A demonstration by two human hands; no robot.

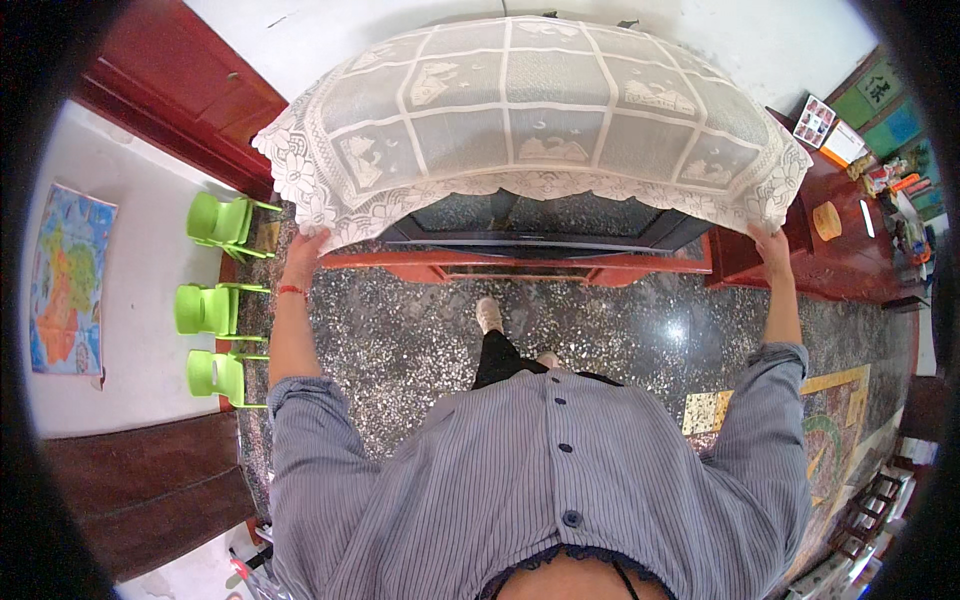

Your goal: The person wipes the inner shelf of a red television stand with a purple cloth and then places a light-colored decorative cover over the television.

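Observation:
A white lace cover [555, 97] with a grid pattern and scalloped flower border spreads out in front of me, draped over a flat-screen television [540, 244]. My left hand [305, 249] grips its near left corner, and a red band circles that wrist. At the near right corner, my right hand [771, 244] pinches the lace edge. Below the raised front hem, the lower part of the dark screen shows. Lace hides the television's top. The set stands on a red wooden stand [420, 264].
Green plastic chairs [217, 217] line the left wall beneath a map poster [71, 281]. A red door [172, 82] is behind them. At right, a red cabinet [840, 259] bears a round wooden object [827, 221], photos and small items. The speckled terrazzo floor [405, 337] lies underfoot.

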